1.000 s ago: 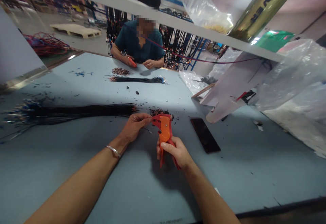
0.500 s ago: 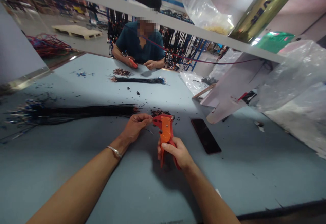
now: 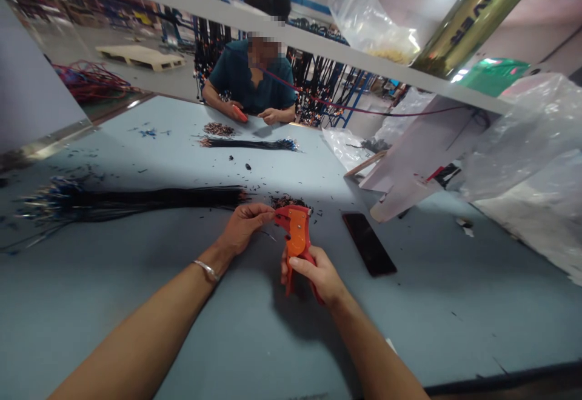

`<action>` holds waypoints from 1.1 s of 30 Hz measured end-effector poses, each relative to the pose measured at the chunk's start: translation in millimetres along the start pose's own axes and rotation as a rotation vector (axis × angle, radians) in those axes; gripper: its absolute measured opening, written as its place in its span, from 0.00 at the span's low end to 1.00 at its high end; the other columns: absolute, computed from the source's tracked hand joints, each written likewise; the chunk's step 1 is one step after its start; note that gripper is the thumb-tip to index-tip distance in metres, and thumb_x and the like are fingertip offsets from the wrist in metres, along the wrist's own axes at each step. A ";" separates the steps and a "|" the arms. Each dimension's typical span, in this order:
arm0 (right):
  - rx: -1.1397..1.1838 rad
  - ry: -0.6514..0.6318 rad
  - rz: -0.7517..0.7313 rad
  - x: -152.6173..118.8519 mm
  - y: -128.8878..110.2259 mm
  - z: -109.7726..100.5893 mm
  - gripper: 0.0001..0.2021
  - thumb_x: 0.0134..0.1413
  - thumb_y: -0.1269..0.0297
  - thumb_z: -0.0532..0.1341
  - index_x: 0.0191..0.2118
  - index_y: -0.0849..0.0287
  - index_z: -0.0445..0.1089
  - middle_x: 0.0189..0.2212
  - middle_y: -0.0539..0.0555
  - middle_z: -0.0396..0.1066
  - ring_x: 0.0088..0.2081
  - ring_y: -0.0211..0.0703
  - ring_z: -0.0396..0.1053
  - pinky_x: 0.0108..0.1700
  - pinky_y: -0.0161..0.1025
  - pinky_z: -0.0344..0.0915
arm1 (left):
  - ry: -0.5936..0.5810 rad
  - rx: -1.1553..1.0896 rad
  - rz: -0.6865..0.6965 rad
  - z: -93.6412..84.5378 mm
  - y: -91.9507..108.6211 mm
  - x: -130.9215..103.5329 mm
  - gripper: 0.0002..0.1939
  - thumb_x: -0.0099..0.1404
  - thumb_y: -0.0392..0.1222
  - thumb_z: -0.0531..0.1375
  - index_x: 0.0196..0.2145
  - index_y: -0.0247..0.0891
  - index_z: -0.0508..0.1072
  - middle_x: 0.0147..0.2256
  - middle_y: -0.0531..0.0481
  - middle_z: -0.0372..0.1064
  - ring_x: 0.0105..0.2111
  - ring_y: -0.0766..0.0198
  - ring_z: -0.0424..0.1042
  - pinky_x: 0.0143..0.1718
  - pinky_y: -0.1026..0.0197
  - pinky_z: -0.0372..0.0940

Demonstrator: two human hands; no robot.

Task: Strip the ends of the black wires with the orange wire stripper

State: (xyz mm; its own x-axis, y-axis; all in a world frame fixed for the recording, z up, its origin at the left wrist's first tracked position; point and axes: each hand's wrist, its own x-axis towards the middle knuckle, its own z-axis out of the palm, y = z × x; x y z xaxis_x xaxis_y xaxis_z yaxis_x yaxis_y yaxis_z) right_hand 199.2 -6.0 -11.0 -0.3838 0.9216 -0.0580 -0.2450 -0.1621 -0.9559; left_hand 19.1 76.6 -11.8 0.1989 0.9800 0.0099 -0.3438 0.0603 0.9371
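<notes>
My right hand (image 3: 313,273) is wrapped round the handles of a red and orange wire stripper (image 3: 297,230), held upright above the table. Thumb and fingers of my left hand (image 3: 245,227) pinch a thin dark wire (image 3: 268,234) right at the tool's jaws; one end of it pokes out below the fingers. Whether the wire sits inside the jaws is too small to tell. Just beyond the left hand lies a long bundle of black wires (image 3: 150,200), with blue and silvery ends at the left and coppery ends at the right. Small dark and coppery scraps (image 3: 288,201) are piled behind the stripper.
A black phone (image 3: 369,243) lies right of my right hand. Across the table (image 3: 218,339), a co-worker (image 3: 252,79) holds a red tool behind a second wire bundle (image 3: 250,143). Plastic bags (image 3: 522,145) and a white post (image 3: 409,157) stand at the right.
The whole view has shifted very slightly. Both hands, the wire and the wire stripper keep nearly the same positions relative to each other.
</notes>
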 end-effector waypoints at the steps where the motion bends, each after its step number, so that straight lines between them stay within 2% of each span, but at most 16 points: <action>1: -0.003 0.001 -0.001 0.1 0.0 0.3 0.17 0.50 0.53 0.67 0.36 0.63 0.68 0.25 0.52 0.69 0.24 0.39 0.70 0.22 0.34 0.68 | -0.002 0.001 0.007 0.0 0.0 -0.1 0.14 0.45 0.47 0.73 0.26 0.34 0.80 0.21 0.52 0.72 0.20 0.69 0.65 0.22 0.66 0.56; 6: -0.056 0.042 0.006 -0.2 -2.1 2.9 0.18 0.48 0.51 0.66 0.33 0.62 0.67 0.23 0.50 0.68 0.21 0.39 0.68 0.19 0.33 0.66 | -0.007 0.018 0.008 -1.6 -1.2 0.8 0.14 0.46 0.47 0.72 0.26 0.35 0.80 0.21 0.51 0.72 0.20 0.68 0.65 0.21 0.66 0.56; 14: -0.177 0.108 0.014 -0.8 -1.1 4.8 0.20 0.49 0.47 0.64 0.26 0.62 0.66 0.17 0.50 0.67 0.16 0.36 0.64 0.17 0.32 0.62 | -0.007 0.040 0.017 -4.0 -3.9 3.1 0.15 0.47 0.48 0.72 0.27 0.34 0.80 0.18 0.55 0.66 0.17 0.74 0.53 0.19 0.67 0.45; 19: -0.182 0.137 0.030 0.9 1.5 6.7 0.22 0.48 0.45 0.65 0.23 0.61 0.65 0.15 0.49 0.66 0.15 0.35 0.63 0.16 0.31 0.61 | -0.004 0.053 0.013 -3.1 -3.2 2.9 0.15 0.46 0.49 0.71 0.26 0.34 0.79 0.16 0.57 0.62 0.16 0.75 0.49 0.19 0.67 0.42; 26: -0.178 0.216 0.057 2.7 3.3 13.6 0.21 0.46 0.46 0.65 0.22 0.60 0.63 0.13 0.48 0.65 0.14 0.35 0.62 0.15 0.30 0.59 | 0.016 0.079 0.002 -3.5 -0.9 1.4 0.15 0.46 0.49 0.71 0.26 0.34 0.79 0.17 0.56 0.66 0.17 0.73 0.54 0.19 0.67 0.47; 30: -0.152 0.272 0.026 4.0 4.6 16.0 0.21 0.46 0.48 0.66 0.20 0.59 0.61 0.12 0.46 0.61 0.12 0.32 0.59 0.13 0.29 0.55 | 0.016 0.091 0.023 -2.8 -0.4 1.7 0.14 0.46 0.48 0.71 0.26 0.35 0.79 0.19 0.53 0.69 0.19 0.70 0.60 0.21 0.66 0.51; 33: -0.117 0.272 0.018 4.8 6.4 15.1 0.21 0.45 0.48 0.66 0.20 0.59 0.60 0.12 0.45 0.60 0.11 0.31 0.57 0.13 0.29 0.53 | 0.025 0.099 0.026 -0.2 1.4 2.2 0.14 0.45 0.48 0.72 0.26 0.35 0.80 0.19 0.53 0.70 0.19 0.70 0.59 0.21 0.66 0.51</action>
State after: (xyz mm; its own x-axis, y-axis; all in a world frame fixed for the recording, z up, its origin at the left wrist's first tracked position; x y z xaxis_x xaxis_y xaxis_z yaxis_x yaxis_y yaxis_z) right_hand 182.3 -7.9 -13.1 -0.1302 0.9822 -0.1357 -0.1295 -0.1525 -0.9798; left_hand 18.9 78.8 -10.6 0.1680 0.9854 0.0273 -0.2560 0.0169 0.9665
